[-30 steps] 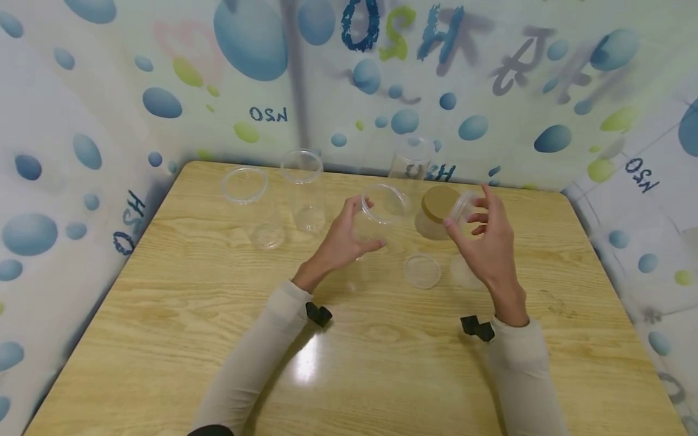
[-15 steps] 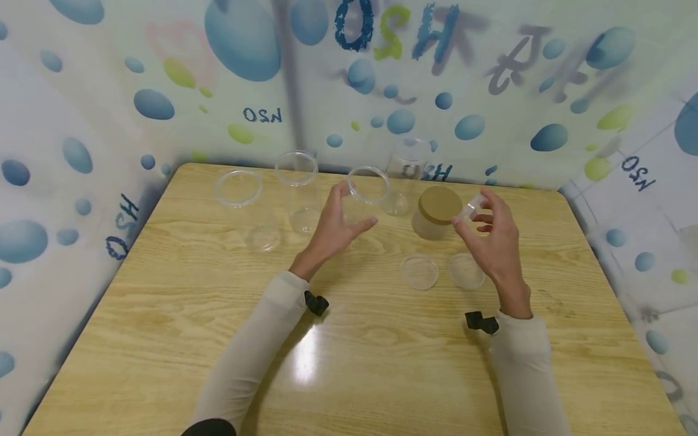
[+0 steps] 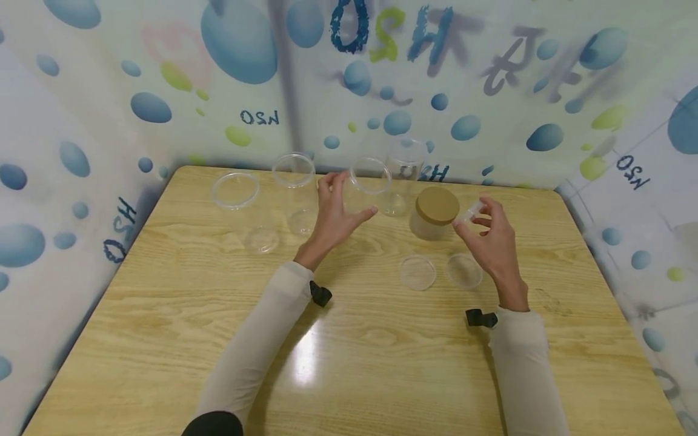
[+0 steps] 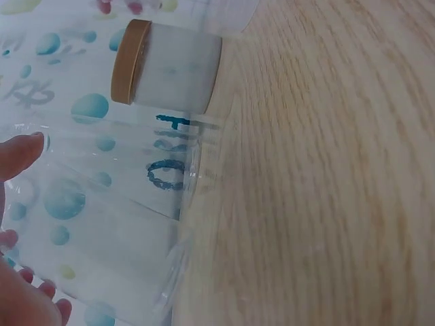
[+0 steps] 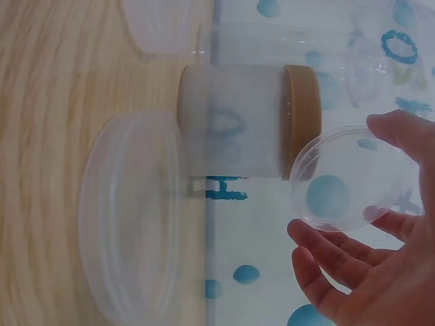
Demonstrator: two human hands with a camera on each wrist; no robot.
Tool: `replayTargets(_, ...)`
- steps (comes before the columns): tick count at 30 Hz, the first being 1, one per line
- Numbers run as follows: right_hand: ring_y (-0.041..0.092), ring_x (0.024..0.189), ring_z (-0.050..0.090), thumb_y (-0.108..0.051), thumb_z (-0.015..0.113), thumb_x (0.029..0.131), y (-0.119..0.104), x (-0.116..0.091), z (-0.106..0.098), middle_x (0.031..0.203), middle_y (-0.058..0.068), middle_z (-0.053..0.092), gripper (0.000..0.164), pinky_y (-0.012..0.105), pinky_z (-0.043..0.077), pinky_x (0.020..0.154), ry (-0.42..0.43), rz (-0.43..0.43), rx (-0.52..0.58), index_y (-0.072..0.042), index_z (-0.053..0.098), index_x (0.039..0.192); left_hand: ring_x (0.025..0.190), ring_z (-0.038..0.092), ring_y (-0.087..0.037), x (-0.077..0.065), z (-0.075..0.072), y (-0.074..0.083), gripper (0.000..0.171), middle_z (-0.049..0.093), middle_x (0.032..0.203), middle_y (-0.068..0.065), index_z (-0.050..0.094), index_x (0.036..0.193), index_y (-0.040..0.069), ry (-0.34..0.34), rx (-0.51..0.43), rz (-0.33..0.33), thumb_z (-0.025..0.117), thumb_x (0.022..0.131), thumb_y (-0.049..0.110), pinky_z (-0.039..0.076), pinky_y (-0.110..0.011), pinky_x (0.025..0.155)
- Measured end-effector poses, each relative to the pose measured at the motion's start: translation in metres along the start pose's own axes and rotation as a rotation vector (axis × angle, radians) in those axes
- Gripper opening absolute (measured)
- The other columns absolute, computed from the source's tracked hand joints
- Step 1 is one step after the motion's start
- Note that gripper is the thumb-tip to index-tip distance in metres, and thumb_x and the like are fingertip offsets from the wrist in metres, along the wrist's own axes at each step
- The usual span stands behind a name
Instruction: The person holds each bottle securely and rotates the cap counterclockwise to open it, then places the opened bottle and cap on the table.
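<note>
My left hand (image 3: pixel 334 218) is beside a clear plastic jar (image 3: pixel 371 175), fingers and thumb spread wide around its near left side. In the left wrist view that jar (image 4: pixel 102 238) stands between the thumb and the fingers. My right hand (image 3: pixel 491 245) pinches a clear round lid (image 5: pixel 346 180) at its edge, thumb on one side and fingertips on the other. The lid is held up on edge, just right of a frosted jar with a tan cap (image 3: pixel 437 206). Seen from the right wrist, it overlaps that cap (image 5: pixel 302 122).
Two clear lids lie flat on the wooden table (image 3: pixel 382 363), a left one (image 3: pixel 417 272) and a right one (image 3: pixel 465 270). Clear open jars stand left, a front one (image 3: pixel 262 239) and another behind (image 3: pixel 294 169). A taller clear jar (image 3: pixel 406 160) is at the back by the patterned wall.
My left hand has lowered the clear jar to the table and shifted it back towards the row; its fingers have loosened. The right hand still holds its lid, turned more edge-on.
</note>
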State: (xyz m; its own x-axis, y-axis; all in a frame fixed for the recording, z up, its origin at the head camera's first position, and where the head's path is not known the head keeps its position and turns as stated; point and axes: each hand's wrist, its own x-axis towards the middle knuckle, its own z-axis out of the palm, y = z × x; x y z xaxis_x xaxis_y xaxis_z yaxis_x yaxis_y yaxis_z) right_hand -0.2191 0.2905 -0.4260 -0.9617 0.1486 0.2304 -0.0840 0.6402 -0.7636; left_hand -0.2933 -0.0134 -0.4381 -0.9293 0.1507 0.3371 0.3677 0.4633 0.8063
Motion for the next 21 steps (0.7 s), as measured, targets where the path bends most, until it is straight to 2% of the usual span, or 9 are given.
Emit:
replayTargets(6,0.044,0.126,0.050,-0.038,0.067,0.092,0.011,0.002,-0.001,0.144,0.028,0.042,0.079,0.062,0.043,0.098,-0.068,0.079,-0.017,-0.006,0.027,0.152,0.118,0.028,-0.029,0.004,0.001,0.001,0.082,0.026,0.130,-0.014,0.039,0.144,0.016,0.000,0.072,-0.012,0.083,0.079,0.039,0.022,-0.053,0.100)
replayTargets(13,0.046,0.129,0.048,-0.039,0.066,0.093,0.023,0.005,0.000,0.145,0.031,0.039,0.082,0.062,0.042,0.101,-0.122,0.132,-0.044,-0.002,0.023,0.152,0.121,0.033,-0.030,0.008,0.002,0.003,0.085,0.033,0.132,-0.015,0.038,0.146,0.013,0.027,0.098,-0.022,0.084,0.079,0.036,0.026,-0.052,0.106)
replayTargets(18,0.047,0.131,0.046,-0.038,0.065,0.094,0.030,0.006,0.002,0.148,0.032,0.036,0.083,0.062,0.042,0.101,-0.155,0.151,-0.031,-0.001,0.020,0.152,0.119,0.037,-0.031,0.009,0.003,0.004,0.086,0.036,0.131,-0.015,0.036,0.148,0.011,0.056,0.152,-0.025,0.084,0.080,0.034,0.032,-0.050,0.104)
replayTargets(21,0.047,0.132,0.044,-0.037,0.065,0.094,0.033,0.007,0.002,0.149,0.033,0.033,0.084,0.062,0.042,0.100,-0.179,0.162,-0.014,0.000,0.018,0.153,0.118,0.042,-0.032,0.008,0.004,0.005,0.084,0.037,0.132,-0.015,0.036,0.147,0.010,0.084,0.193,-0.052,0.082,0.082,0.034,0.037,-0.049,0.102)
